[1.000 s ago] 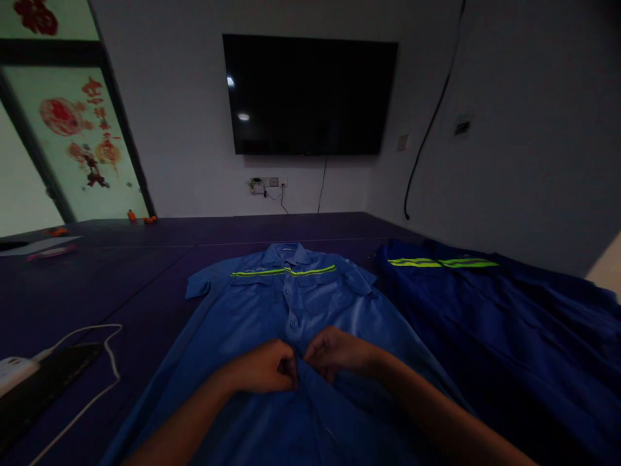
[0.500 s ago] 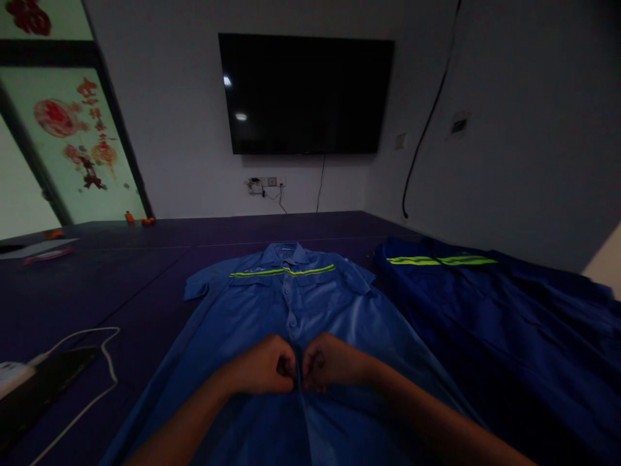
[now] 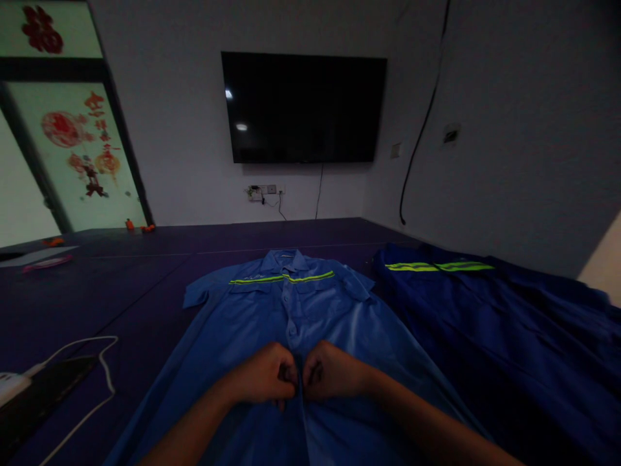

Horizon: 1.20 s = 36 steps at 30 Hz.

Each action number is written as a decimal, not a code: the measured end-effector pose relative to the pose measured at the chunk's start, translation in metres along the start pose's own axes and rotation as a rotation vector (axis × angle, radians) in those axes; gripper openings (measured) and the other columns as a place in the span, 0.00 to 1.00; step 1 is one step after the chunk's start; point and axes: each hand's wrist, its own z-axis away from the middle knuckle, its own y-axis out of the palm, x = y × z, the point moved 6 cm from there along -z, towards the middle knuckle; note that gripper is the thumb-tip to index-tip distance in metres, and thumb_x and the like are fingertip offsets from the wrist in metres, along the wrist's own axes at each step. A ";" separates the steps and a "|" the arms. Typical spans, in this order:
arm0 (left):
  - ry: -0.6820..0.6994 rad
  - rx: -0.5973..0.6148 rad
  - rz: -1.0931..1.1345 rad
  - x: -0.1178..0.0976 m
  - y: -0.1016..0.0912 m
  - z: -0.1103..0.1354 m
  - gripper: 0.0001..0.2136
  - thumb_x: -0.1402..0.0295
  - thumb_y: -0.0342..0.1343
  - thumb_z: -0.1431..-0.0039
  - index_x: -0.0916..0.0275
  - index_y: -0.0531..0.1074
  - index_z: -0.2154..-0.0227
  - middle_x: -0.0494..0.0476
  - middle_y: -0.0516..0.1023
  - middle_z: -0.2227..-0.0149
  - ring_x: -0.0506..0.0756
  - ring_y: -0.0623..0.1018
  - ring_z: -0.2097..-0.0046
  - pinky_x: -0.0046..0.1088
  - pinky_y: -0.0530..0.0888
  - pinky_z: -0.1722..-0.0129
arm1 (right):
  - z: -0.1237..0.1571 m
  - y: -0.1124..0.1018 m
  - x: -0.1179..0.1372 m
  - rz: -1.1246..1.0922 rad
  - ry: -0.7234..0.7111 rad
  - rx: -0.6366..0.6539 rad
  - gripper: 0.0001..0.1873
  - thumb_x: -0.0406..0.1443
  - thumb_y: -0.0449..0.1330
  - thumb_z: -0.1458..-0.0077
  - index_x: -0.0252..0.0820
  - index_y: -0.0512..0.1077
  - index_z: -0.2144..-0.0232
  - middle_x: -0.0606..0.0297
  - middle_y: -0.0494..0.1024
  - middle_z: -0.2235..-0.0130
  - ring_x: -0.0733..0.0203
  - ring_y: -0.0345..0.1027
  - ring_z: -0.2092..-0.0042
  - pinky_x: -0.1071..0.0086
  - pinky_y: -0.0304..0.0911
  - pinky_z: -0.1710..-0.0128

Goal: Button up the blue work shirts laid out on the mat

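A light blue short-sleeved work shirt [image 3: 301,310] with a yellow reflective chest stripe lies flat, front up, collar away from me, on a dark purple surface [image 3: 145,278]. My left hand [image 3: 264,377] and my right hand [image 3: 327,371] sit knuckle to knuckle on the shirt's front placket, a little below its middle. Both are closed in a pinch on the two edges of the placket. Whatever small part lies between the fingertips is hidden.
A darker blue garment [image 3: 485,323] with the same yellow stripe lies to the right. At the left edge are a white plug [image 3: 10,383], a white cable [image 3: 92,362] and a dark flat object [image 3: 43,388]. A black TV [image 3: 303,107] hangs on the far wall.
My hands have drawn closer together on the placket, and the shirt front between them lies flatter. The camera has tipped slightly, so the room sits lower in view.
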 end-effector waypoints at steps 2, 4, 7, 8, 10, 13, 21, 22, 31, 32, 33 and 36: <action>-0.019 0.005 0.051 0.004 0.002 -0.001 0.04 0.77 0.49 0.64 0.66 0.67 0.81 0.45 0.68 0.85 0.48 0.70 0.80 0.20 0.64 0.80 | -0.001 0.000 0.002 0.053 -0.031 -0.010 0.09 0.35 0.64 0.63 0.34 0.75 0.76 0.70 0.70 0.80 0.71 0.62 0.78 0.79 0.56 0.79; -0.035 0.013 0.107 0.008 0.002 -0.002 0.05 0.77 0.49 0.65 0.66 0.66 0.80 0.45 0.68 0.85 0.48 0.71 0.80 0.21 0.67 0.79 | -0.001 0.000 0.004 0.078 -0.052 -0.015 0.11 0.36 0.65 0.64 0.34 0.75 0.76 0.71 0.69 0.80 0.71 0.61 0.78 0.79 0.55 0.79; -0.019 0.049 0.156 0.013 0.003 -0.004 0.07 0.78 0.50 0.66 0.66 0.68 0.79 0.46 0.70 0.84 0.49 0.73 0.79 0.22 0.68 0.78 | -0.001 0.001 0.006 0.065 -0.070 -0.002 0.11 0.37 0.66 0.64 0.34 0.75 0.75 0.70 0.69 0.80 0.71 0.60 0.78 0.78 0.55 0.78; -0.008 0.063 0.167 0.014 0.002 -0.004 0.07 0.78 0.51 0.67 0.66 0.68 0.78 0.46 0.71 0.83 0.49 0.73 0.78 0.22 0.68 0.78 | 0.000 0.001 0.007 0.062 -0.073 0.004 0.11 0.37 0.65 0.64 0.35 0.75 0.75 0.70 0.70 0.80 0.71 0.60 0.78 0.78 0.56 0.78; 0.005 0.086 0.180 0.018 0.002 -0.006 0.08 0.78 0.52 0.67 0.66 0.69 0.77 0.46 0.72 0.82 0.49 0.74 0.78 0.22 0.69 0.77 | 0.000 0.001 0.008 0.068 -0.075 0.008 0.11 0.37 0.65 0.63 0.35 0.75 0.76 0.69 0.71 0.79 0.71 0.60 0.77 0.78 0.56 0.78; 0.009 0.095 0.177 0.022 0.003 -0.008 0.09 0.78 0.51 0.67 0.66 0.69 0.77 0.46 0.72 0.83 0.49 0.74 0.78 0.22 0.69 0.78 | 0.002 0.001 0.009 0.090 -0.077 0.000 0.10 0.36 0.64 0.63 0.35 0.76 0.76 0.68 0.72 0.78 0.70 0.62 0.77 0.78 0.56 0.78; 0.003 0.032 0.128 0.016 0.003 -0.005 0.08 0.80 0.51 0.68 0.66 0.67 0.78 0.45 0.70 0.84 0.49 0.72 0.79 0.21 0.66 0.79 | 0.000 0.000 0.008 0.085 -0.086 -0.061 0.08 0.34 0.65 0.64 0.34 0.77 0.77 0.68 0.72 0.80 0.71 0.61 0.79 0.79 0.54 0.79; -0.008 0.020 0.109 0.014 0.002 -0.004 0.09 0.80 0.51 0.68 0.66 0.67 0.78 0.45 0.70 0.84 0.49 0.72 0.79 0.21 0.66 0.79 | 0.000 0.000 0.008 0.078 -0.089 -0.059 0.09 0.35 0.65 0.64 0.33 0.77 0.77 0.67 0.72 0.80 0.70 0.61 0.79 0.78 0.54 0.79; -0.013 -0.047 0.152 0.008 -0.002 -0.002 0.08 0.81 0.49 0.67 0.66 0.65 0.79 0.45 0.69 0.85 0.49 0.72 0.80 0.22 0.67 0.79 | -0.001 -0.003 0.008 0.038 -0.070 -0.122 0.07 0.34 0.64 0.64 0.34 0.76 0.79 0.68 0.72 0.81 0.70 0.61 0.79 0.78 0.54 0.80; -0.008 -0.050 0.152 0.008 -0.002 -0.002 0.08 0.81 0.49 0.67 0.66 0.65 0.79 0.45 0.69 0.85 0.49 0.72 0.80 0.22 0.67 0.79 | -0.001 -0.003 0.007 0.029 -0.060 -0.128 0.07 0.34 0.64 0.65 0.34 0.76 0.79 0.68 0.72 0.81 0.70 0.60 0.80 0.79 0.54 0.81; -0.004 -0.051 0.150 0.008 -0.002 -0.002 0.07 0.80 0.49 0.67 0.66 0.65 0.80 0.45 0.69 0.85 0.49 0.72 0.80 0.23 0.67 0.79 | -0.002 -0.003 0.006 0.020 -0.052 -0.131 0.06 0.33 0.64 0.65 0.34 0.76 0.80 0.68 0.71 0.82 0.71 0.60 0.80 0.79 0.53 0.81; 0.002 -0.056 0.145 0.009 -0.001 -0.003 0.07 0.80 0.48 0.67 0.66 0.66 0.80 0.46 0.70 0.85 0.50 0.72 0.80 0.23 0.67 0.79 | -0.002 -0.002 0.005 0.006 -0.045 -0.139 0.06 0.33 0.64 0.65 0.34 0.76 0.80 0.69 0.70 0.83 0.71 0.60 0.81 0.79 0.53 0.82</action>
